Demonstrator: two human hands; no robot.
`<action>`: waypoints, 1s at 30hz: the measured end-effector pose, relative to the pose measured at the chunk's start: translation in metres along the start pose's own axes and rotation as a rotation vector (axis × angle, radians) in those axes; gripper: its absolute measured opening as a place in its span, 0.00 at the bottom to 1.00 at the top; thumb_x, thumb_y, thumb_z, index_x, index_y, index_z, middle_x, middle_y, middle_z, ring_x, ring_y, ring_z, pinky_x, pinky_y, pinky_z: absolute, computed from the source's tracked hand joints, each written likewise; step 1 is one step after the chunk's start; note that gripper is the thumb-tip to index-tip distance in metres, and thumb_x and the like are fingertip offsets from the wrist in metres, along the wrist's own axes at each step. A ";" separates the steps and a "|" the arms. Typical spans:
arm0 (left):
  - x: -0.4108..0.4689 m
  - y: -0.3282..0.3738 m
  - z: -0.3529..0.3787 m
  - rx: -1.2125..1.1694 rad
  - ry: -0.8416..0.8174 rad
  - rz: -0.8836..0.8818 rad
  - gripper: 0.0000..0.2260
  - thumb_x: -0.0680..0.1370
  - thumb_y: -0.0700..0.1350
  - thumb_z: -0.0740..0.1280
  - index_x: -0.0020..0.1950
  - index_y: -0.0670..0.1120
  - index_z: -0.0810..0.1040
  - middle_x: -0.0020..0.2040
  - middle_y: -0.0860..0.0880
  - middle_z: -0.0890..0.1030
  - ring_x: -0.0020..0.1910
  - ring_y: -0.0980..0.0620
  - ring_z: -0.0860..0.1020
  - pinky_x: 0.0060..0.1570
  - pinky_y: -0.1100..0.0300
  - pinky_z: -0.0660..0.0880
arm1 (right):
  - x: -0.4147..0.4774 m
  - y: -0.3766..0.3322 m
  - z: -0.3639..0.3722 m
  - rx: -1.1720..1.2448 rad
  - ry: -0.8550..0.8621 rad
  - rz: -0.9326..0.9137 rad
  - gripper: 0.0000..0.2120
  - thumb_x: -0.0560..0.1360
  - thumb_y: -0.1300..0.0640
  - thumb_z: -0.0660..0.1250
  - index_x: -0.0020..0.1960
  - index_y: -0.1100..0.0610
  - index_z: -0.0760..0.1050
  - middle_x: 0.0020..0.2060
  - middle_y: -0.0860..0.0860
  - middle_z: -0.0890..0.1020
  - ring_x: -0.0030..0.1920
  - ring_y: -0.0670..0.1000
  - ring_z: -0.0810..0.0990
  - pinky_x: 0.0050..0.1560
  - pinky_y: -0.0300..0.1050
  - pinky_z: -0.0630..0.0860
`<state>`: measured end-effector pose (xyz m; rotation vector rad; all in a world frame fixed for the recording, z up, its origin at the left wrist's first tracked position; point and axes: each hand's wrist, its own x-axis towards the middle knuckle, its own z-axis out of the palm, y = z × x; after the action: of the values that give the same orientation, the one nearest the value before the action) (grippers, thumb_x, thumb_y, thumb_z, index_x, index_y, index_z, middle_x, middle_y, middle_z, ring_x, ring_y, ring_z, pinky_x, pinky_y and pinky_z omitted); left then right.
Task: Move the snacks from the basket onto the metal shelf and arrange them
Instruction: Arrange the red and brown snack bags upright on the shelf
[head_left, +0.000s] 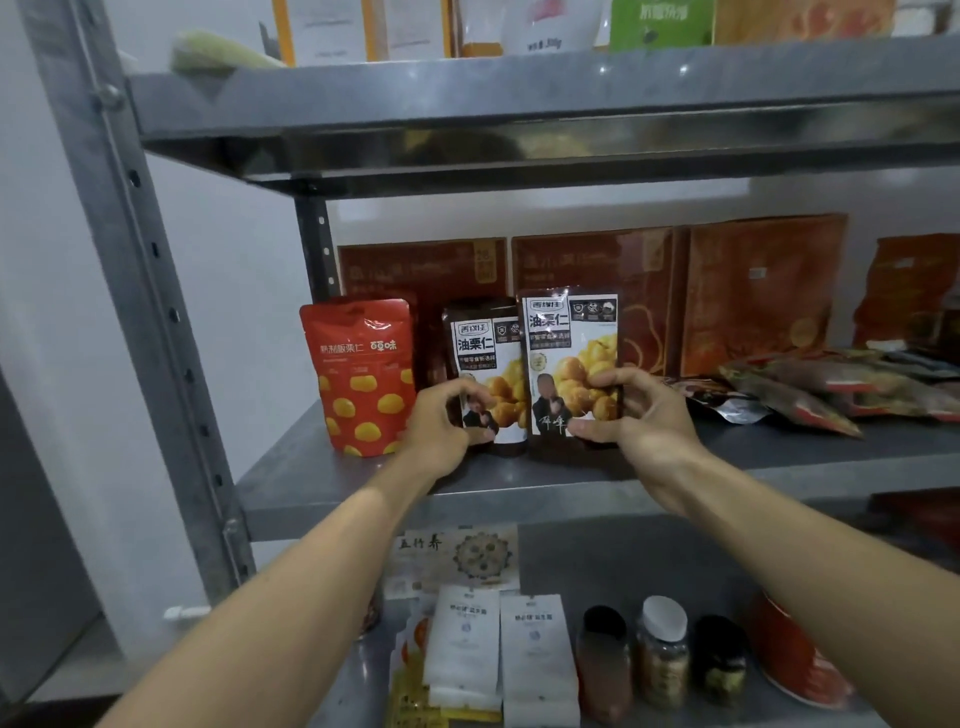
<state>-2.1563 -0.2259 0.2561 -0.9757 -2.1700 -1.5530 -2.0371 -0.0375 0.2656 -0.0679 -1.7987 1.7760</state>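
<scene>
While the right hand (639, 415) curls thumb and fingers round the lower right edge of a dark chestnut pouch (569, 343), the left hand (441, 421) grips the lower left edge of a second dark pouch (485, 353) touching it. Both stand upright on the metal shelf (727, 457), a red pouch (363, 374) upright just left, flat packets (810, 389) lying to the right.
</scene>
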 end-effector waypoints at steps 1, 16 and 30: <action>-0.001 0.000 -0.001 -0.017 -0.001 -0.006 0.20 0.63 0.27 0.77 0.40 0.51 0.79 0.43 0.52 0.79 0.45 0.58 0.76 0.48 0.68 0.73 | -0.002 0.000 0.003 -0.006 0.002 -0.005 0.22 0.61 0.74 0.78 0.48 0.55 0.77 0.44 0.49 0.84 0.41 0.42 0.81 0.42 0.33 0.76; -0.043 0.012 -0.025 -0.146 0.056 -0.057 0.05 0.76 0.41 0.71 0.50 0.48 0.81 0.45 0.54 0.83 0.44 0.62 0.79 0.45 0.70 0.74 | -0.006 0.021 0.052 -0.113 -0.129 -0.017 0.26 0.60 0.73 0.80 0.40 0.55 0.66 0.38 0.51 0.80 0.41 0.49 0.79 0.46 0.46 0.79; -0.041 0.008 -0.019 -0.032 0.081 -0.082 0.08 0.73 0.38 0.74 0.50 0.46 0.79 0.43 0.51 0.81 0.43 0.57 0.77 0.44 0.67 0.74 | -0.003 0.027 0.054 -0.428 -0.161 -0.075 0.30 0.55 0.56 0.85 0.41 0.52 0.64 0.46 0.51 0.79 0.44 0.50 0.76 0.45 0.47 0.76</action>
<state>-2.1239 -0.2562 0.2448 -0.8280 -2.1601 -1.6394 -2.0688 -0.0845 0.2438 -0.0279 -2.2418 1.3510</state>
